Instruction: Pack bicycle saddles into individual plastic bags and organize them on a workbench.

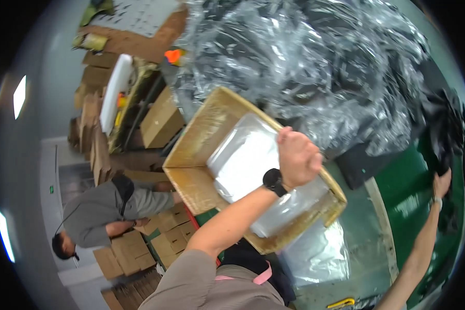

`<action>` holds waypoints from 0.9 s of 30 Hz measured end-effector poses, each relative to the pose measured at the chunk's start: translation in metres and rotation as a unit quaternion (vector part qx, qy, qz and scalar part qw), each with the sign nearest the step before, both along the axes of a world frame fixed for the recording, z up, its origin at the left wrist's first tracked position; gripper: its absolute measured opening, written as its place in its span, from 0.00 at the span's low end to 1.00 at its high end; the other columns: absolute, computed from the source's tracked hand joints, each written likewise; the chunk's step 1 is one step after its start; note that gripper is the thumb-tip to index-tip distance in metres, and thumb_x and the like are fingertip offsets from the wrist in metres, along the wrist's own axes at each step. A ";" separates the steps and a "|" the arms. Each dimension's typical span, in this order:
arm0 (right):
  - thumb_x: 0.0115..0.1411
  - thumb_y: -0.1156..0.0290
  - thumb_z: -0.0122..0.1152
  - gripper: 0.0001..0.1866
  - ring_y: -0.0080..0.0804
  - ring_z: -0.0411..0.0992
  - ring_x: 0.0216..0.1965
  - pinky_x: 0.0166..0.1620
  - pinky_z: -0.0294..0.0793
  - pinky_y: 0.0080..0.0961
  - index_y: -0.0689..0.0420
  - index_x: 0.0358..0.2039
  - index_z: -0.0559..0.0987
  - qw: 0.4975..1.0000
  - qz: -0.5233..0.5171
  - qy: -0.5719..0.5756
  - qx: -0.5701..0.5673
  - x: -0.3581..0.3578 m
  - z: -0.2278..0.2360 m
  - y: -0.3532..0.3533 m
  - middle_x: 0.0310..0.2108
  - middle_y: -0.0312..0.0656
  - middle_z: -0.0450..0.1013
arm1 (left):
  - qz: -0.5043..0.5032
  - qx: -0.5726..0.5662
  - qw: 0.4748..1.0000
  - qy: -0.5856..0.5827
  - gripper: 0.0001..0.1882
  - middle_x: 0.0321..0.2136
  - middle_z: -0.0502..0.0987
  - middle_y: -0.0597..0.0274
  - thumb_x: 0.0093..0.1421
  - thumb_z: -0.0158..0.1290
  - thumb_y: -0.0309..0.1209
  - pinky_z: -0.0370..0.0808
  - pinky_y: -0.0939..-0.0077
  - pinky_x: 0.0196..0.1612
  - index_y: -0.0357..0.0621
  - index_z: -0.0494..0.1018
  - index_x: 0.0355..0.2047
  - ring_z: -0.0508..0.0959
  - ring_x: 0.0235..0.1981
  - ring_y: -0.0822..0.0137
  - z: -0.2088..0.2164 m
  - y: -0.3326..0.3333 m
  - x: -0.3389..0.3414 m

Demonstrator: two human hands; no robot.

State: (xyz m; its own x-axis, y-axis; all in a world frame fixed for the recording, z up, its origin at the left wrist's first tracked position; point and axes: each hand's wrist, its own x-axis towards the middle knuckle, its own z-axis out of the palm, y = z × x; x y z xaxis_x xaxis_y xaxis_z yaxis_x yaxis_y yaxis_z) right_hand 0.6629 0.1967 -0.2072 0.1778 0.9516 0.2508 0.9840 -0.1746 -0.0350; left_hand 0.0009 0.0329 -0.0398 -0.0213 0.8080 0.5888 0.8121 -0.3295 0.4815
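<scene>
My left hand (pixel 298 157), with a black watch at its wrist, is closed at the rim of an open, worn cardboard box (pixel 188 150). Clear plastic bags (pixel 248 155) lie flat inside the box, partly hidden by my forearm. At the far right my right hand (pixel 441 185), a light band on its wrist, closes on a shiny black plastic sheet or bag (pixel 444 124) that hangs above a green surface. Some of that hand's fingers are hidden by the black material.
Black items in crumpled clear plastic (pixel 305 57) form a big pile beyond the box. More clear bags (pixel 318 253) lie on the table, near a yellow-handled tool (pixel 341 303). At left another person (pixel 95 212) bends by cardboard boxes (pixel 132 253). An orange object (pixel 174 56) stands behind.
</scene>
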 end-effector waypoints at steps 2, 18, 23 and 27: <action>0.54 0.62 0.63 0.35 0.53 0.66 0.55 0.57 0.65 0.39 0.65 0.58 0.64 0.997 -0.033 -0.004 -0.067 -0.065 -0.018 -0.016 0.55 0.56 0.67 | 0.013 -0.022 0.999 0.035 0.07 0.25 0.69 0.65 0.52 0.49 0.35 0.57 0.56 0.54 0.48 0.71 0.22 0.68 0.36 0.61 0.004 -0.015 -0.015; 0.50 0.53 0.70 0.33 0.39 0.69 0.40 0.47 0.68 0.32 0.69 0.42 0.67 0.881 -0.312 0.353 -0.044 -0.310 0.145 -0.473 0.38 0.51 0.69 | -0.140 -0.104 0.983 -0.054 0.11 0.36 0.75 0.53 0.49 0.56 0.24 0.72 0.61 0.44 0.40 0.73 0.35 0.75 0.38 0.50 0.077 -0.159 0.045; 0.51 0.58 0.69 0.36 0.49 0.68 0.52 0.56 0.65 0.36 0.73 0.51 0.68 0.920 -0.266 0.288 -0.001 -0.272 0.098 -0.507 0.50 0.60 0.68 | -0.349 -0.269 0.897 -0.024 0.11 0.33 0.74 0.57 0.49 0.59 0.33 0.72 0.65 0.42 0.41 0.73 0.30 0.74 0.39 0.57 -0.007 -0.315 0.139; 0.54 0.62 0.63 0.30 0.50 0.66 0.54 0.57 0.64 0.36 0.70 0.52 0.70 0.907 -0.236 0.350 0.001 -0.277 0.115 -0.523 0.51 0.58 0.68 | -0.331 -0.406 0.848 0.079 0.17 0.36 0.71 0.56 0.49 0.61 0.38 0.71 0.64 0.43 0.40 0.73 0.34 0.70 0.43 0.56 -0.037 -0.362 0.155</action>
